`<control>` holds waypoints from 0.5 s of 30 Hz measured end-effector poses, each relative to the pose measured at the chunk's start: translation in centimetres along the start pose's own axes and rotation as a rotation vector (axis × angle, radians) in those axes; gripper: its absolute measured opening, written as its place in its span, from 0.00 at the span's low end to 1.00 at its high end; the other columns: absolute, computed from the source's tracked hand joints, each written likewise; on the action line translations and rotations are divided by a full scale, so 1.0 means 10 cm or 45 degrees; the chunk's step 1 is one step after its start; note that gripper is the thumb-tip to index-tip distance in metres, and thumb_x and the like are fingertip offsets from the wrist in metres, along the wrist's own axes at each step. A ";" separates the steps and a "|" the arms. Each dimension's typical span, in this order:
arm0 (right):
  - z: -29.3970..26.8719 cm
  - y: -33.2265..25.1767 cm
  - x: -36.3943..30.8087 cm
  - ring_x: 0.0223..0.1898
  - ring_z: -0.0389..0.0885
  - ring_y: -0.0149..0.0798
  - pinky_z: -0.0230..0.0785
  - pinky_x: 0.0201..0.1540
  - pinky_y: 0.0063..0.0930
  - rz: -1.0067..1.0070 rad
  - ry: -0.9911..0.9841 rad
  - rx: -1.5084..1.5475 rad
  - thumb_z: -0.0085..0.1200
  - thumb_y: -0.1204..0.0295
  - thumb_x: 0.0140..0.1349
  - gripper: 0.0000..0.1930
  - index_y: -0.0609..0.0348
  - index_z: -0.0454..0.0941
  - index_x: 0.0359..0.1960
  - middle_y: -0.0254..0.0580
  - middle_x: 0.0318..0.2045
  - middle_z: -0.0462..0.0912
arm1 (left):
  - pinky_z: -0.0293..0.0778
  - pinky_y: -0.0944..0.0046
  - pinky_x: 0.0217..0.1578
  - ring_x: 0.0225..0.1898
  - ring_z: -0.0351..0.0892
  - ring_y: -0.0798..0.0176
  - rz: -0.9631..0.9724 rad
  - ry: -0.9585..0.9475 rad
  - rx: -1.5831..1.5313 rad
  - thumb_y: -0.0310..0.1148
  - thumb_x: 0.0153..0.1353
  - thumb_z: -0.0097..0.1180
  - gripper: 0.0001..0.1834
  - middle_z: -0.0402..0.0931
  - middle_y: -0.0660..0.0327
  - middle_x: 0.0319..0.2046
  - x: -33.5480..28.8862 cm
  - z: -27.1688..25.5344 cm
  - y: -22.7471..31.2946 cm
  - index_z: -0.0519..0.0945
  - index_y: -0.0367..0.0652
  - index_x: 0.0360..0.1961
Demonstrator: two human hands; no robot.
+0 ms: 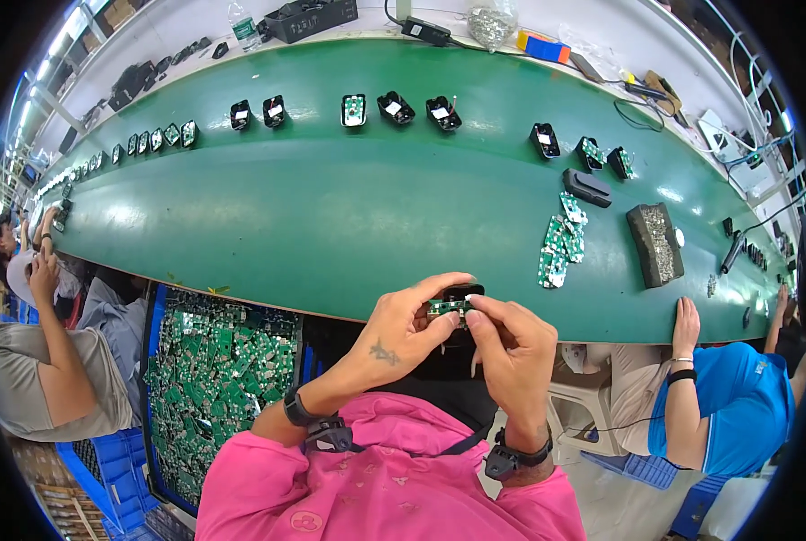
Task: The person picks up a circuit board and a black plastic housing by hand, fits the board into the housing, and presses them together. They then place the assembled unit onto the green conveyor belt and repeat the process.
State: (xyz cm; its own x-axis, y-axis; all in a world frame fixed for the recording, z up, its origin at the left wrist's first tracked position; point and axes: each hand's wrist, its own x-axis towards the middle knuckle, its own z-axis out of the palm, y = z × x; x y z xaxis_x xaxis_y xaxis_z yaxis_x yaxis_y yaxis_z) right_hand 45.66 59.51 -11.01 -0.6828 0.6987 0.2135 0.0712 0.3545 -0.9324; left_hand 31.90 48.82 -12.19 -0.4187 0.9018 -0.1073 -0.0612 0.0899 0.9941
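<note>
Close to the table's front edge, my left hand [401, 323] is closed around a small black plastic housing [461, 291]. A green circuit board [446, 307] sits at the near side of that housing, under my left thumb. My right hand [516, 341] pinches at the right end of the board, its thumb and forefinger pressed against a small white part there. The fingers hide much of the housing, so I cannot tell how deep the board sits. Further right on the table lies a loose pile of green circuit boards [556, 251].
Black housings, several with boards, line the green table's [313, 207] far side. A dark block [654, 245] and black cover [588, 187] lie right. A blue crate of boards [222, 379] stands lower left. Co-workers sit left and right; one's hand [686, 323] rests at the edge.
</note>
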 end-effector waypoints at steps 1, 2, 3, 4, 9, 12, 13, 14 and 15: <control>0.02 0.02 0.00 0.19 0.72 0.21 0.60 0.19 0.18 0.010 -0.002 0.046 0.60 0.81 0.63 0.06 0.68 0.84 0.41 0.34 0.26 0.80 | 0.75 0.74 0.40 0.39 0.75 0.77 0.023 -0.013 0.100 0.24 0.68 0.53 0.22 0.79 0.63 0.46 -0.01 0.01 0.00 0.73 0.37 0.63; 0.04 0.05 0.01 0.20 0.72 0.21 0.60 0.19 0.17 0.017 -0.008 0.095 0.59 0.82 0.63 0.07 0.68 0.85 0.42 0.34 0.26 0.80 | 0.74 0.74 0.38 0.37 0.74 0.78 0.048 -0.020 0.201 0.24 0.67 0.54 0.22 0.79 0.63 0.46 0.00 0.02 0.00 0.74 0.37 0.63; 0.05 0.08 0.01 0.20 0.72 0.21 0.60 0.19 0.17 0.016 -0.007 0.094 0.59 0.82 0.63 0.07 0.68 0.85 0.42 0.34 0.26 0.80 | 0.72 0.75 0.34 0.34 0.71 0.80 0.027 -0.024 0.276 0.24 0.66 0.55 0.24 0.78 0.63 0.49 0.00 0.03 0.03 0.74 0.39 0.64; 0.05 0.11 0.00 0.20 0.73 0.21 0.61 0.20 0.17 0.016 -0.001 0.108 0.59 0.82 0.63 0.06 0.68 0.85 0.41 0.34 0.26 0.81 | 0.72 0.75 0.34 0.34 0.71 0.80 0.029 -0.024 0.275 0.24 0.66 0.55 0.24 0.78 0.63 0.49 0.00 0.04 0.07 0.74 0.39 0.64; 0.10 0.11 -0.02 0.22 0.74 0.22 0.64 0.24 0.17 0.043 0.078 0.116 0.59 0.81 0.63 0.04 0.69 0.84 0.38 0.34 0.27 0.81 | 0.68 0.76 0.28 0.31 0.67 0.81 0.011 0.000 0.239 0.23 0.64 0.55 0.30 0.76 0.64 0.51 -0.03 0.09 0.03 0.70 0.42 0.69; 0.17 0.14 -0.03 0.25 0.75 0.24 0.66 0.27 0.19 0.035 0.029 0.171 0.58 0.81 0.64 0.03 0.68 0.83 0.37 0.34 0.27 0.81 | 0.65 0.72 0.25 0.24 0.63 0.77 0.070 0.119 0.147 0.24 0.61 0.56 0.32 0.76 0.58 0.42 -0.02 0.11 -0.14 0.71 0.46 0.69; 0.18 0.17 -0.03 0.25 0.75 0.26 0.65 0.27 0.21 -0.032 0.009 0.122 0.58 0.80 0.64 0.03 0.67 0.82 0.38 0.36 0.27 0.81 | 0.65 0.73 0.25 0.24 0.63 0.76 0.051 0.126 0.137 0.23 0.61 0.56 0.32 0.76 0.59 0.42 -0.03 0.11 -0.15 0.70 0.44 0.69; 0.19 0.18 -0.03 0.26 0.75 0.27 0.65 0.28 0.22 -0.097 -0.016 0.074 0.58 0.80 0.64 0.04 0.66 0.82 0.38 0.37 0.27 0.80 | 0.65 0.73 0.25 0.24 0.63 0.76 0.052 0.121 0.132 0.23 0.61 0.56 0.32 0.76 0.59 0.42 -0.02 0.10 -0.17 0.70 0.44 0.69; 0.19 0.18 -0.02 0.26 0.75 0.30 0.65 0.28 0.23 -0.153 -0.025 0.045 0.57 0.80 0.65 0.03 0.66 0.80 0.38 0.39 0.27 0.79 | 0.71 0.73 0.34 0.32 0.68 0.77 0.055 0.114 0.129 0.21 0.62 0.55 0.32 0.75 0.59 0.48 -0.02 0.09 -0.19 0.69 0.42 0.69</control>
State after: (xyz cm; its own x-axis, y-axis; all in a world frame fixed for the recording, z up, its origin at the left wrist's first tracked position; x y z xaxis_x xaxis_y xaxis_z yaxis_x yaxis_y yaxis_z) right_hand 44.57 58.78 -13.26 -0.6989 0.6403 0.3186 -0.0375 0.4121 -0.9104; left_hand 32.89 48.86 -14.01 -0.4987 0.8646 -0.0613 0.0483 0.0984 0.9940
